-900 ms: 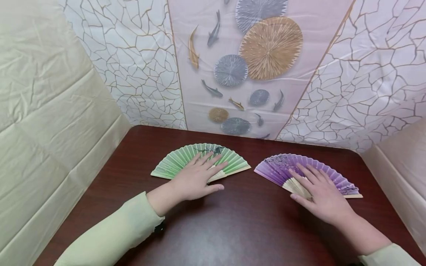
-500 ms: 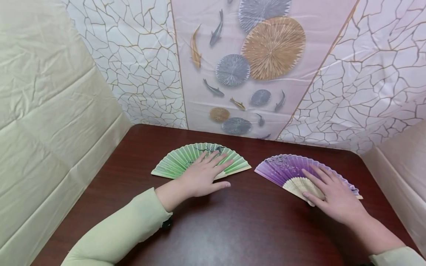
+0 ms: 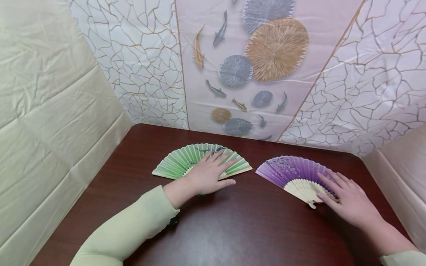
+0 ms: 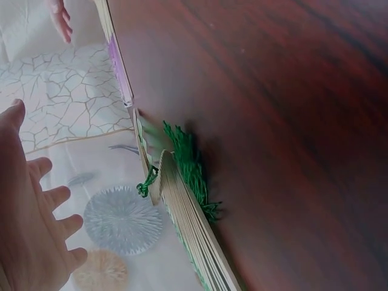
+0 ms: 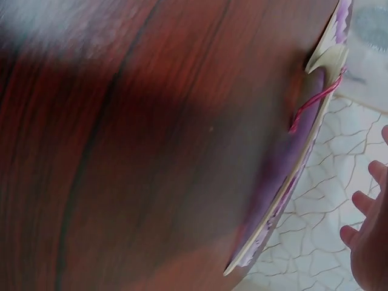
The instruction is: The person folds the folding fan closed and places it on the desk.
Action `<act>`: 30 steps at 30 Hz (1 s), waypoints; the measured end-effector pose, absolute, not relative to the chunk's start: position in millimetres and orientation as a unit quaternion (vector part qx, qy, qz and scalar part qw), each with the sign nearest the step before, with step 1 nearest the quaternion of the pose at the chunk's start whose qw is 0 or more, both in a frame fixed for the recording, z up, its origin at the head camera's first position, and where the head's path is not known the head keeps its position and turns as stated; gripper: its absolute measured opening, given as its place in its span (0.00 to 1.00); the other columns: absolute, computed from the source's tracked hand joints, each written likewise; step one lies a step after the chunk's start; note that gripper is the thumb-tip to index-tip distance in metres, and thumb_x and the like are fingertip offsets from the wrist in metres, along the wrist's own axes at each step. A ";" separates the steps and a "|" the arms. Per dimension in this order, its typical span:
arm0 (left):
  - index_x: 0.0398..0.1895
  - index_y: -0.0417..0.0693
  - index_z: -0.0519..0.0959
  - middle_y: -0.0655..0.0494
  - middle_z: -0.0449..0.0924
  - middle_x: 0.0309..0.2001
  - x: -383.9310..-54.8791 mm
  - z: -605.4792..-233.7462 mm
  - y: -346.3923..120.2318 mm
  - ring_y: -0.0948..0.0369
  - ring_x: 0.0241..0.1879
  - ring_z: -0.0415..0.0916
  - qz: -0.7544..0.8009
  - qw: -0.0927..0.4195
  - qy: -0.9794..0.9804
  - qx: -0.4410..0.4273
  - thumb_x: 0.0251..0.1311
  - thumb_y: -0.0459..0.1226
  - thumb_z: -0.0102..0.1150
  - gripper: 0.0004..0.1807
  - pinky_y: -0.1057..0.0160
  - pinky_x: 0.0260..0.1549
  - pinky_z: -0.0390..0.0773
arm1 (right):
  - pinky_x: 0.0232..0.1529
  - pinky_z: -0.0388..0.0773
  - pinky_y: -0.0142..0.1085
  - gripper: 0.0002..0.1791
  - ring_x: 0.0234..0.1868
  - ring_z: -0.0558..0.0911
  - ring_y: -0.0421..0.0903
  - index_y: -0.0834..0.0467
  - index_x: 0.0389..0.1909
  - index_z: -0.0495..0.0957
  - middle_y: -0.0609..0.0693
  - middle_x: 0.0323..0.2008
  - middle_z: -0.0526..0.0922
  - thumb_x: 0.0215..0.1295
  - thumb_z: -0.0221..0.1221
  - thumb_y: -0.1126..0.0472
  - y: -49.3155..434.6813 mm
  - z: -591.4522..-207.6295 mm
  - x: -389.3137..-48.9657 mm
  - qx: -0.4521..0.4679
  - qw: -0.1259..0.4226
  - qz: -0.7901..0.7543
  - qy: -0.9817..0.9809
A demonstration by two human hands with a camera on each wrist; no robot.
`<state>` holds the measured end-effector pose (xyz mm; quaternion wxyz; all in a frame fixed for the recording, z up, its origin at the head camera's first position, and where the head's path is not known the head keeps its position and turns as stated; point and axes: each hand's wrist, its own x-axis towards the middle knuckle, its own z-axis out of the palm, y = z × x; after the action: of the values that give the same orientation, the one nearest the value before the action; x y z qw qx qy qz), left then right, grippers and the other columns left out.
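Two folding fans lie spread out on the table. Over the green fan (image 3: 176, 162) hovers my left hand (image 3: 207, 178), fingers straight and spread, covering its middle and lower ribs. In the left wrist view a gap shows between that hand (image 4: 33, 224) and the fan, whose dark green tassel (image 4: 189, 173) lies on the tabletop. To the right is the purple fan (image 3: 283, 170) with pale bare ribs (image 3: 301, 188). My right hand (image 3: 352, 199) is above its right end with extended fingers, apart from it in the right wrist view. A red cord (image 5: 315, 103) hangs at its pivot.
The dark reddish-brown table (image 3: 239, 229) has a glossy top. A patterned cloth (image 3: 276, 88) with fish and round leaves hangs behind it. Cream cloth walls stand on the left (image 3: 60, 147) and right (image 3: 396, 173).
Both hands have drifted to the right above the fans. More of the purple fan's ribs and its pivot now show. The fans have stayed in place.
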<state>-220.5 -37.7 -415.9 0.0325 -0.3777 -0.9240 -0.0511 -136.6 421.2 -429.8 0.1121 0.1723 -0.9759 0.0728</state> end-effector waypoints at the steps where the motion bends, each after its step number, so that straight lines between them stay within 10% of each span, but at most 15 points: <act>1: 0.80 0.69 0.43 0.58 0.45 0.79 -220.9 -415.8 -36.5 0.54 0.78 0.38 -0.051 0.032 -0.924 -0.377 0.67 0.70 0.30 0.41 0.43 0.74 0.42 | 0.75 0.28 0.54 0.39 0.76 0.50 0.63 0.45 0.77 0.56 0.58 0.77 0.52 0.69 0.59 0.45 423.4 -431.1 -136.2 0.167 0.109 0.074 -0.977; 16: 0.80 0.67 0.45 0.59 0.45 0.79 -229.8 -417.3 -11.3 0.53 0.78 0.39 -0.045 0.005 -0.927 -0.371 0.68 0.69 0.30 0.41 0.46 0.74 0.40 | 0.56 0.56 0.71 0.40 0.71 0.54 0.72 0.50 0.78 0.53 0.66 0.75 0.53 0.70 0.56 0.44 463.9 -445.7 -137.8 0.123 0.072 0.068 -0.987; 30: 0.80 0.69 0.46 0.61 0.46 0.79 -240.9 -422.4 7.9 0.53 0.77 0.41 -0.036 0.000 -0.932 -0.361 0.67 0.70 0.29 0.41 0.45 0.74 0.43 | 0.52 0.60 0.72 0.41 0.65 0.59 0.76 0.48 0.79 0.51 0.71 0.71 0.57 0.70 0.56 0.44 481.0 -448.3 -140.4 0.107 0.059 0.062 -0.991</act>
<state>-240.9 7.9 -422.4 -0.0001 -0.3607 -0.9320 -0.0364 -140.4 481.0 -448.3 0.0590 0.1068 -0.9906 0.0620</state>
